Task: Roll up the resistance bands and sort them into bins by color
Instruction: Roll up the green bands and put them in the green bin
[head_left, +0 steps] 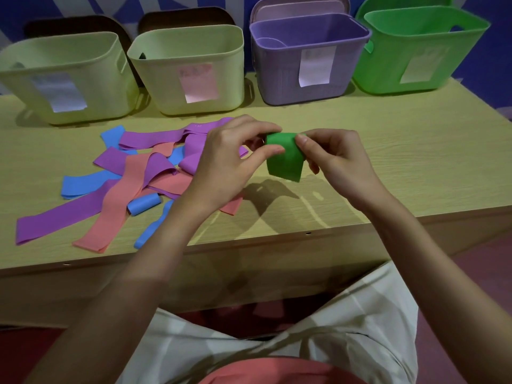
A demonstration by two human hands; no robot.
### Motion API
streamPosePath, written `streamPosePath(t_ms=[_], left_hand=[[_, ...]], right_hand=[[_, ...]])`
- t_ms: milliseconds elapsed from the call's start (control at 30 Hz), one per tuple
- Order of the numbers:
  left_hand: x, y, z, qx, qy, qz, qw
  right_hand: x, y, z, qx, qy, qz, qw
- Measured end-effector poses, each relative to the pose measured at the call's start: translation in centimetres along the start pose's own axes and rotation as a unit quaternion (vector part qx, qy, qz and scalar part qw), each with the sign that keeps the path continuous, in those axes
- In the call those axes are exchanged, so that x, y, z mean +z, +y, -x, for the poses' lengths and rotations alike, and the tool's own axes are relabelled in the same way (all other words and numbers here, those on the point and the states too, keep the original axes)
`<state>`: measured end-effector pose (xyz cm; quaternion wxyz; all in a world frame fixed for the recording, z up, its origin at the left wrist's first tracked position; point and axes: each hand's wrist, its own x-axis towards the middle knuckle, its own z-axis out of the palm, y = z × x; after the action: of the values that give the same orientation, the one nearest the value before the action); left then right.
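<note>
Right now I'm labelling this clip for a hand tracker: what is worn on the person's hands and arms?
Nothing that shows. The left hand and the right hand are bare, with no gloves, rings, watch or bands in view. Both forearms are bare as far up as the picture shows; no sleeve is visible.

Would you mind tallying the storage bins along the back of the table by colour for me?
Pale yellow-green bins: 2, the far-left bin and the one beside it
Purple bins: 1, the purple bin
Green bins: 1, the green bin
Total: 4 bins, each with a paper label on its front.
</note>
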<state>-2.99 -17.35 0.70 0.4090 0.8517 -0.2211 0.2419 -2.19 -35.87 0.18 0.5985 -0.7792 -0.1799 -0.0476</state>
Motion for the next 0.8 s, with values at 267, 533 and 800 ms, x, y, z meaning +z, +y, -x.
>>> streamPosePath(t_ms=[267,533,800], left_hand=[[0.0,0.0,0.0,-0.022,-0.014,0.009,1.000],[0.6,-0.3,0.1,-0.097,-0.008,0.049,0.994],[1.0,0.2,0.2,-0.109,-0.057,0.067,0.990]], right_hand=[[0.1,-0.4,0.1,-0.034,0.009,0.069,0.997],[-0.3,-0.2,0.2,-0.119,0.018,0.059,0.991],[-0.5,-0.3,0.1,-0.072,0.051,0.019,0.996]])
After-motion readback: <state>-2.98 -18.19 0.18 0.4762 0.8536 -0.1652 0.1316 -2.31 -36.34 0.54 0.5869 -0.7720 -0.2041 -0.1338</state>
